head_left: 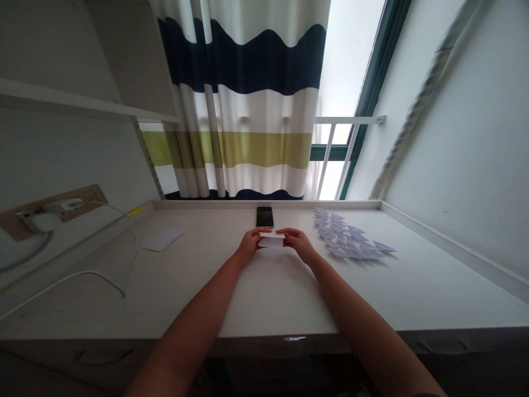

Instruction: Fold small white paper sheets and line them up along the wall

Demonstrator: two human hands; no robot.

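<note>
White paper (271, 241) sits between the left hand (249, 245) and right hand (298, 245) (both closed, pinching its ends).

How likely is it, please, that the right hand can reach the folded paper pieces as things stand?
Probably yes: only bare desk separates the right hand from the folded paper pieces, though it may need to release the white paper first.

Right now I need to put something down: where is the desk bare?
Bare desk lies between the flat paper and the left hand, and between the folded pieces and the right wall. It's crowded among those pieces, at the centre by the held paper and phone, and along the white cable.
</note>
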